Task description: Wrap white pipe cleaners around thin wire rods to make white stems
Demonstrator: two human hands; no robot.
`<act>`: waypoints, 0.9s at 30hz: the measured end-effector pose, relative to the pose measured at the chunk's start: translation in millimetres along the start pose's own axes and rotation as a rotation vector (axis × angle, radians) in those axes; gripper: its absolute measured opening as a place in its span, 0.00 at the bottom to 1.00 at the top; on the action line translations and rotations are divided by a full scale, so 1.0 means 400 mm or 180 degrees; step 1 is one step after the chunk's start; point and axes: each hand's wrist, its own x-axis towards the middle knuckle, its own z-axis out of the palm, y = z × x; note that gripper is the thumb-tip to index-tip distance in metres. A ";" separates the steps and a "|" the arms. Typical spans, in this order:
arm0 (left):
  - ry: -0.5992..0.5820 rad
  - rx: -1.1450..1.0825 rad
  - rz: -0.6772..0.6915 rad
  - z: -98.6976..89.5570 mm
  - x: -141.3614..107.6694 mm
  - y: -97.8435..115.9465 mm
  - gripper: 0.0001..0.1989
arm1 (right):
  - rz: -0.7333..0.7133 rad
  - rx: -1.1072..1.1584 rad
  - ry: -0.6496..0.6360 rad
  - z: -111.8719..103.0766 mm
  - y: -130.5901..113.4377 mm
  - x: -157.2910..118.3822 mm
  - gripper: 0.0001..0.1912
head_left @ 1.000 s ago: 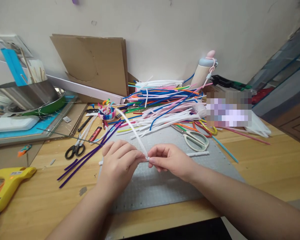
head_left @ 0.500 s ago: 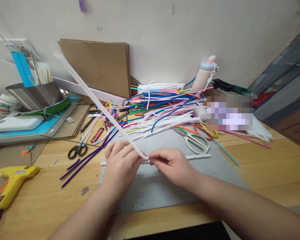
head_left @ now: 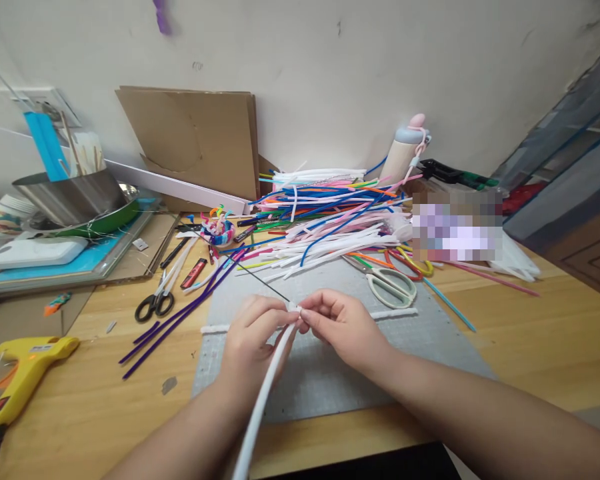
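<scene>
Above the grey cutting mat (head_left: 330, 380), my two hands meet with fingertips almost touching. A white pipe cleaner (head_left: 263, 400) is pinched between them, bunched into a small coil at the end of a thin dark rod (head_left: 260, 277). Its long tail hangs down toward me across my left wrist. My left hand (head_left: 257, 337) is closed at the coil from the left; my right hand (head_left: 343, 327) pinches it from the right. Fingers partly hide how rod and coil join. Behind my hands, another white pipe cleaner (head_left: 397, 313) lies across the mat.
Pale-handled scissors (head_left: 393, 288) and a heap of coloured pipe cleaners (head_left: 330, 207) lie beyond my hands. Black-handled scissors (head_left: 155, 307) and purple pipe cleaners (head_left: 180, 320) are to the left, with a yellow glue gun (head_left: 30, 373) farther out. A bottle (head_left: 403, 153) stands behind.
The pipe cleaner's long tail has swung from pointing up and left to hanging down toward me. The dark rod now slants up and away from my hands, and the white coil shows.
</scene>
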 end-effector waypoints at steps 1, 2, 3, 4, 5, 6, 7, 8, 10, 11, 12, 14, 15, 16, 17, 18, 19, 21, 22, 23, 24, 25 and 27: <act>-0.0010 -0.0217 -0.0178 0.004 -0.001 0.001 0.04 | 0.0084 0.0124 0.0002 0.000 -0.002 0.000 0.12; -0.0010 -0.0430 -0.0425 0.007 -0.001 0.003 0.03 | 0.0157 0.0247 -0.0010 0.000 -0.004 0.000 0.12; -0.0016 -0.0646 -0.0735 0.010 -0.001 0.004 0.02 | 0.0217 0.0368 -0.0038 0.000 -0.006 0.000 0.13; -0.0020 -0.0880 -0.1090 0.012 -0.001 0.006 0.01 | 0.0262 0.0488 -0.0077 0.000 -0.007 0.000 0.13; -0.0022 -0.1143 -0.1461 0.014 0.000 0.006 0.01 | 0.0291 0.0603 -0.0119 0.000 -0.007 -0.001 0.13; -0.0022 -0.1444 -0.1807 0.015 0.000 0.006 0.02 | 0.0315 0.0704 -0.0160 0.001 -0.006 -0.002 0.13; -0.0026 -0.1777 -0.2096 0.017 0.000 0.005 0.03 | 0.0342 0.0789 -0.0194 0.001 -0.006 -0.004 0.13; -0.0039 -0.2116 -0.2316 0.018 0.000 0.004 0.04 | 0.0361 0.0855 -0.0213 0.002 -0.005 -0.005 0.12; -0.0074 -0.2713 -0.2510 0.022 -0.001 0.001 0.05 | 0.0348 0.0901 -0.0220 0.004 -0.004 -0.008 0.12; -0.0072 -0.2905 -0.2516 0.024 -0.001 0.001 0.06 | 0.0331 0.0875 -0.0216 0.006 -0.004 -0.009 0.12; -0.0053 -0.3006 -0.2502 0.025 -0.001 0.001 0.07 | 0.0312 0.0831 -0.0214 0.007 -0.004 -0.010 0.12; 0.0026 -0.3016 -0.2482 0.028 0.001 0.003 0.08 | 0.0274 0.0736 -0.0221 0.011 -0.005 -0.013 0.13; 0.0069 -0.2980 -0.2487 0.029 0.002 0.005 0.09 | 0.0266 0.0705 -0.0224 0.012 -0.004 -0.014 0.13; 0.0094 -0.2951 -0.2514 0.030 0.002 0.005 0.10 | 0.0263 0.0689 -0.0221 0.013 -0.004 -0.015 0.13; 0.0100 -0.2944 -0.2547 0.031 0.003 0.006 0.10 | 0.0263 0.0689 -0.0217 0.013 -0.003 -0.016 0.13; 0.0083 -0.2955 -0.2578 0.031 0.003 0.005 0.10 | 0.0263 0.0703 -0.0206 0.013 -0.002 -0.016 0.13; 0.0047 -0.2964 -0.2614 0.031 0.003 0.003 0.10 | 0.0269 0.0724 -0.0203 0.012 -0.001 -0.016 0.13; -0.0063 -0.2963 -0.2727 0.030 0.002 0.000 0.10 | 0.0293 0.0800 -0.0214 0.011 0.002 -0.014 0.12; -0.0115 -0.2943 -0.2794 0.029 0.002 -0.002 0.10 | 0.0314 0.0860 -0.0230 0.010 0.003 -0.013 0.12; -0.0157 -0.2901 -0.2850 0.027 0.002 -0.002 0.10 | 0.0343 0.0930 -0.0251 0.010 0.003 -0.012 0.11; -0.0186 -0.2845 -0.2893 0.025 0.003 -0.002 0.10 | 0.0386 0.1008 -0.0284 0.009 0.003 -0.011 0.11; -0.0193 -0.2782 -0.2913 0.022 0.005 -0.001 0.09 | 0.0441 0.1090 -0.0326 0.008 0.003 -0.010 0.11; -0.0181 -0.2650 -0.2900 0.017 0.009 0.003 0.09 | 0.0575 0.1248 -0.0440 0.006 0.001 -0.009 0.11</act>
